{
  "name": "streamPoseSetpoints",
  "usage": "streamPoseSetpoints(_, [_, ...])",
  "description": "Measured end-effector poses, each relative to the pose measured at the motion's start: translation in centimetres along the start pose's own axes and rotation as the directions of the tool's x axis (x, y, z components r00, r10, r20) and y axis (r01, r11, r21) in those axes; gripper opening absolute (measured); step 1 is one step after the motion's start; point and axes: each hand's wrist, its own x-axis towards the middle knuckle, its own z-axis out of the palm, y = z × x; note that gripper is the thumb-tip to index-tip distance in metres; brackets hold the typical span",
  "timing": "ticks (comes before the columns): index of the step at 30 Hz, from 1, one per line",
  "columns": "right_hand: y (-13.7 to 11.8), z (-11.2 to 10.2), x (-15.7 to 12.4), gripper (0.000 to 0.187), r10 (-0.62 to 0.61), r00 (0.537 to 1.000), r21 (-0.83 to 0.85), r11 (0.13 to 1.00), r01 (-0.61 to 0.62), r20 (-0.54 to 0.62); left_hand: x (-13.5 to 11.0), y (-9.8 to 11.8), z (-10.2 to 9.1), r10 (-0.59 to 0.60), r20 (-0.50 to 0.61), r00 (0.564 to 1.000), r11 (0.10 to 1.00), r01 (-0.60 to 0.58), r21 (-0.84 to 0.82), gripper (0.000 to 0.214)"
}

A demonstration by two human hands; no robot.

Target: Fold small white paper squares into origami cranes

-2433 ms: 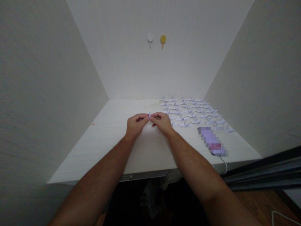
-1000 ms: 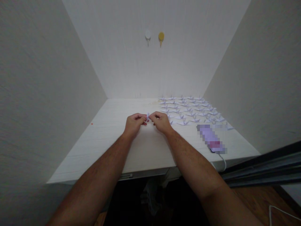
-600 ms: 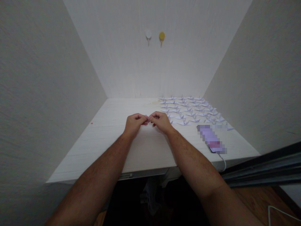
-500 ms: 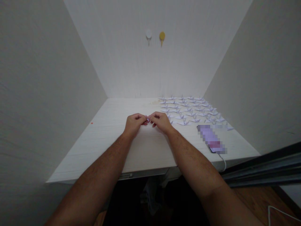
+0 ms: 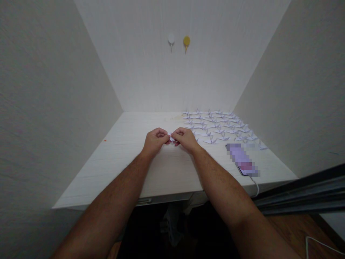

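Observation:
Above the middle of the white table (image 5: 121, 162), my left hand (image 5: 156, 140) and my right hand (image 5: 185, 139) meet fingertip to fingertip. Both are closed in a pinch on a small folded paper (image 5: 171, 139), pale lilac or white, which is mostly hidden by the fingers. Its exact folded shape is too small to make out. Just beyond my right hand stand rows of pale folded paper cranes (image 5: 211, 140), several of them, spread over the table's back right part.
A phone (image 5: 244, 158), its screen blurred out, lies at the right with a white cable (image 5: 258, 189) running over the front edge. Walls enclose the table at left, back and right. Two hooks, one white (image 5: 171, 39) and one yellow (image 5: 186, 40), are on the back wall.
My fingertips have drawn slightly apart, and a bit more of the folded paper shows between them. The cranes and phone stay where they were.

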Motion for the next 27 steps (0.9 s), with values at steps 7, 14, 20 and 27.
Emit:
streamPoseSetpoints(7, [0.7, 0.1, -0.1, 0.011, -0.125, 0.991, -0.232, 0.964, 0.132, 0.046, 0.3, -0.5, 0.1, -0.039, 0.056, 0.998, 0.999, 0.039, -0.006, 0.021])
streamPoseSetpoints(14, [1.7, 0.1, 0.2, 0.025, -0.137, 0.985, -0.276, 0.947, 0.161, 0.106, 0.6, -1.0, 0.1, -0.120, -0.087, 0.989, 0.992, 0.117, -0.038, 0.010])
streamPoseSetpoints(20, [0.9, -0.1, -0.3, 0.016, -0.325, 0.942, -0.379, 0.864, 0.333, 0.086, 0.9, -0.9, 0.0, -0.175, -0.187, 0.967, 0.982, 0.157, -0.107, 0.014])
streamPoseSetpoints(27, [1.2, -0.3, -0.1, 0.003, -0.412, 0.906, -0.510, 0.761, 0.401, 0.098, 0.7, -0.4, 0.1, -0.243, -0.126, 0.962, 0.953, 0.213, -0.215, 0.016])
